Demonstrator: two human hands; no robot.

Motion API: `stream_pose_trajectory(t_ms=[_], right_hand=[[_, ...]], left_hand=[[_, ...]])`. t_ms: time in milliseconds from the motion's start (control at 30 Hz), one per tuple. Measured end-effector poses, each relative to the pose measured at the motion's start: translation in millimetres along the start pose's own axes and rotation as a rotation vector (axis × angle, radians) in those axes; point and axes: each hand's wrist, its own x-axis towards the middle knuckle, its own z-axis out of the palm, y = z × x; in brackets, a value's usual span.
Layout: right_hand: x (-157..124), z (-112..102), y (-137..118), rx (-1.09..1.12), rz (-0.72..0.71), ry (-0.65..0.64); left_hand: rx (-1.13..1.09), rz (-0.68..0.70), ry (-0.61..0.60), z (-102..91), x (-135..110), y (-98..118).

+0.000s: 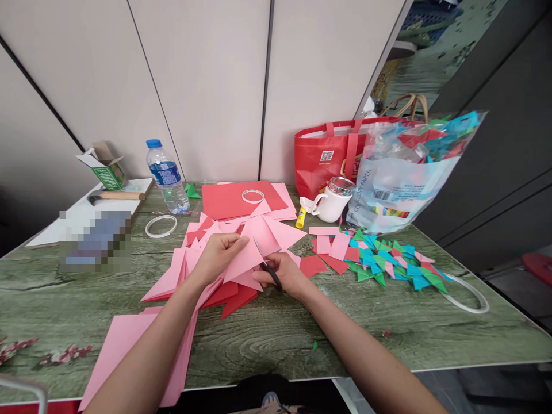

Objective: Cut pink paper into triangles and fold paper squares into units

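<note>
My left hand (219, 253) pinches a pink paper sheet (259, 244) by its left edge and holds it just above the table. My right hand (282, 275) is closed round black-handled scissors (268, 265), whose blades reach up into the pink sheet. Under both hands lies a heap of pink and red paper triangles (207, 282). A stack of pink sheets (125, 345) lies at the near left, partly under my left forearm.
On the green wood-grain table (276, 336): water bottle (167, 177), white mug (332, 202), glue stick (301, 217), tape rings (161, 226), red sheets (233, 198), small green, blue and pink triangles (388, 264). Red bag (328, 155) and plastic paper bag (405, 172) stand behind; hammer (114, 196) far left.
</note>
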Motion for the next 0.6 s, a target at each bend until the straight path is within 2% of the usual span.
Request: stream_pose_trajectory(t_ms=[400,600], right_hand=[[-0.6,1.6,-1.2,-0.003,-0.021,0.0],[-0.6,3.9,-2.6,0.029,0.015,0.022]], left_hand=[[-0.002,-0.012,-0.02,-0.5,-0.7,-1.5],[-0.028,-0.026,-0.018,0.7,0.3,-0.6]])
